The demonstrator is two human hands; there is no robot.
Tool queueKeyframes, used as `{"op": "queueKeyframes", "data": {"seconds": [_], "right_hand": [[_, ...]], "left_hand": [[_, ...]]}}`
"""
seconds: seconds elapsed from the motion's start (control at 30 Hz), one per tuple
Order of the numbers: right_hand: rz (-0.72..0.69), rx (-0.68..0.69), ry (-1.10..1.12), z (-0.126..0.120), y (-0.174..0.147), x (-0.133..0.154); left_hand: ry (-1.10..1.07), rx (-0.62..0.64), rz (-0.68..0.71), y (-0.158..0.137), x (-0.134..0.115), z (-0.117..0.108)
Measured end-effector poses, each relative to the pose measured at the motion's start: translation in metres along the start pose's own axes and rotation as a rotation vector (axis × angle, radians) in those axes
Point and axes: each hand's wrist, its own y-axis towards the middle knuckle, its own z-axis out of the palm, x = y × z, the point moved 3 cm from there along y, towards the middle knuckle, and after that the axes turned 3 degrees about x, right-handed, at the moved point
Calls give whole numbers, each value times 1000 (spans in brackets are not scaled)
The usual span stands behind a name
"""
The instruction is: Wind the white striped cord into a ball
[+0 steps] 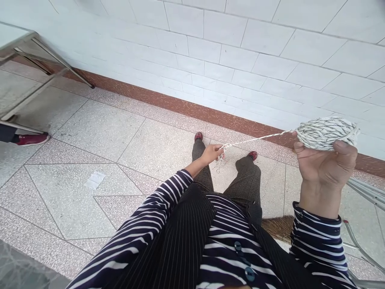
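A ball of white yarn with dark flecks [327,132] is held up at the right by my right hand [326,164], whose fingers and thumb wrap its underside. From the ball a taut strand [258,138] runs left to my left hand [213,153]. That hand is closed in a pinch on the strand's end, where a small tangled bunch of the same yarn [221,158] hangs just below the fingertips. Both hands are in the air in front of my body, the right one higher and nearer the camera.
A white tiled wall [210,52] with a reddish-brown skirting [156,102] stands ahead. A metal-legged table [54,56] is at the left, with another person's red shoe [32,139] beside it. A white paper scrap [95,180] lies on the floor. Metal tubing [365,190] shows at the right.
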Motion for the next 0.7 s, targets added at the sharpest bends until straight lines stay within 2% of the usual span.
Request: {"op": "queueKeyframes", "data": {"seconds": [0.17, 0.47, 0.57, 0.7], "right_hand": [[13, 29, -18, 3, -3, -6], [88, -28, -91, -4, -5, -25], [115, 11, -151, -4, -10, -39], [240, 45, -230, -7, -24, -70]], "left_hand": [[-56, -37, 14, 0, 2, 0], [-77, -129, -18, 0, 7, 0], [-172, -163, -37, -1, 3, 3], [-312, -233, -19, -1, -8, 6]]}}
